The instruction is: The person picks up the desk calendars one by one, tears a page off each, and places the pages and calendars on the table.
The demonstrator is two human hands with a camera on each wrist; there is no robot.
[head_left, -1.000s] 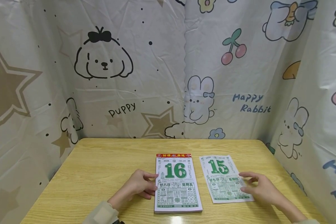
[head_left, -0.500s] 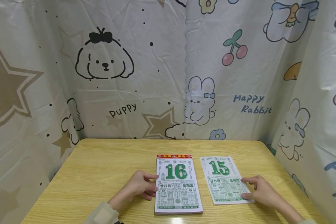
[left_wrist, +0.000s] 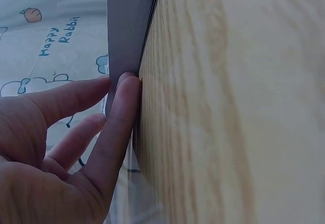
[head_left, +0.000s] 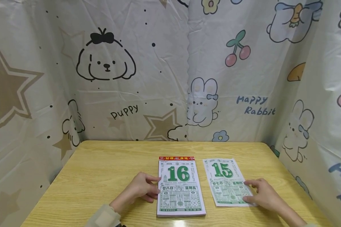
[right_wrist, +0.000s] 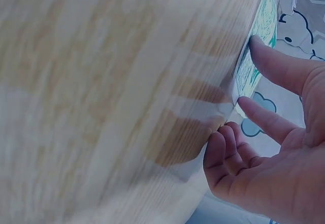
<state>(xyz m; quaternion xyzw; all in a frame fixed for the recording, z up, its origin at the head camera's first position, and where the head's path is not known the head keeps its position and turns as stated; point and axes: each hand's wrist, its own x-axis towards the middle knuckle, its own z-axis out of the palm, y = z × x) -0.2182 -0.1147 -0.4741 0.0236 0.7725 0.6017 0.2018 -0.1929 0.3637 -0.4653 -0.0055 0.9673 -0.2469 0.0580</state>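
Note:
A tear-off calendar pad (head_left: 179,176) with a red top band and a green 16 lies flat on the table. Along its left edge, the fingers of my left hand (head_left: 142,187) touch the side of the page stack (left_wrist: 127,26). To the pad's right, slightly slanted, is a loose calendar sheet (head_left: 224,171) with a green 15. My right hand (head_left: 262,194) rests at that sheet's right edge, thumb on its lower part and index finger higher up at the edge. In the right wrist view the thumb (right_wrist: 274,61) lies on the sheet and the other fingers touch the table.
The wooden table (head_left: 102,167) carries the pad and the sheet, with a narrow strip of wood between them. A printed curtain (head_left: 159,63) with puppy and rabbit drawings hangs behind the table and along both sides.
My right hand has slid slightly nearer to me along the sheet's right edge. Since half a second ago the sheet has shifted very slightly left. The left hand and pad stay put.

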